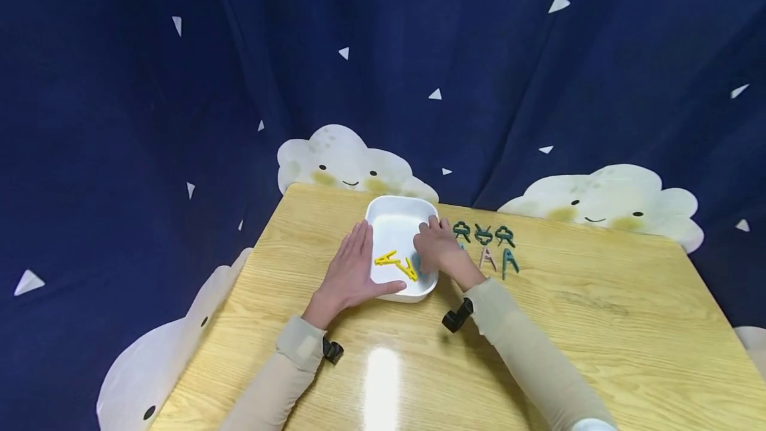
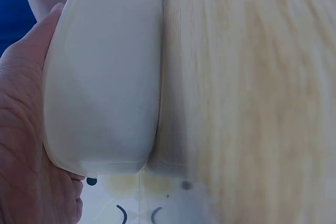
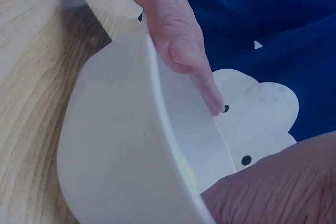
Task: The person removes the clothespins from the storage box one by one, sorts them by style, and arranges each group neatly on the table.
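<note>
A white plastic tub [image 1: 397, 208] stands on the wooden table with two yellow clothes pegs [image 1: 407, 269] on its floor. My left hand [image 1: 350, 271] lies against the tub's left side, fingers straight and thumb stretched along the near rim. In the left wrist view that hand [image 2: 23, 114] rests along the tub's wall [image 2: 105, 77]. My right hand [image 1: 439, 247] reaches over the right rim, its fingers bent down inside. A blurred light-blue patch shows beside them; I cannot tell whether they hold anything. From the right wrist camera, the right hand [image 3: 283, 187] covers part of the rim.
Right of the tub lie three dark green clips [image 1: 483, 235] in a row. Below them are a pink peg [image 1: 487, 259] and a teal peg [image 1: 510, 262], with a blue one partly hidden by the right hand. A dark blue curtain [image 1: 383, 85] hangs behind the table [image 1: 598, 324].
</note>
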A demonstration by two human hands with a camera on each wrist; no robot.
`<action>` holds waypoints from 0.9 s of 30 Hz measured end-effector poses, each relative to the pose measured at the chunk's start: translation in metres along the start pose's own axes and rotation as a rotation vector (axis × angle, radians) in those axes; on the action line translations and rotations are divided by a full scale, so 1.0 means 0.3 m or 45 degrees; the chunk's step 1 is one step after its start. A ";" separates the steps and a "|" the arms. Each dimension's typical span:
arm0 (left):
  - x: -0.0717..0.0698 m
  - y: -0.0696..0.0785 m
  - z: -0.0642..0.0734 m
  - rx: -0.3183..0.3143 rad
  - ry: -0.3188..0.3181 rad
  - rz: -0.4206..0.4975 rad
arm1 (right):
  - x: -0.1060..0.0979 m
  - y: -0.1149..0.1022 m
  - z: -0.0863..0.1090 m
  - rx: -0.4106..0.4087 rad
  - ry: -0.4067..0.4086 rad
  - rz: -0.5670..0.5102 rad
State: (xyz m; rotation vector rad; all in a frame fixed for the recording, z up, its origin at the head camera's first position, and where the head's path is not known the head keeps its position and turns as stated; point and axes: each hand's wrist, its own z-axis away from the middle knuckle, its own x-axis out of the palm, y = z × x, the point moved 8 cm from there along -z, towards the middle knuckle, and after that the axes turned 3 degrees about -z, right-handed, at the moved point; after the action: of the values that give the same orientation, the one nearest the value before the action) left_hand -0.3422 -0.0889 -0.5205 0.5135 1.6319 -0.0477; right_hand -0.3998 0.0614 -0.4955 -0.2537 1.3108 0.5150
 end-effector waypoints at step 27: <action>-0.002 0.010 0.003 0.003 0.013 0.007 | 0.026 -0.048 0.045 -0.200 0.230 -0.293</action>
State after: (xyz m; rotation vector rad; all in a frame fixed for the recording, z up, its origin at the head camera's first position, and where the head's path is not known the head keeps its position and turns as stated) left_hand -0.3403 -0.0866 -0.5192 0.5212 1.6407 -0.0432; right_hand -0.3798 0.0570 -0.5013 -0.5853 1.3959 0.4059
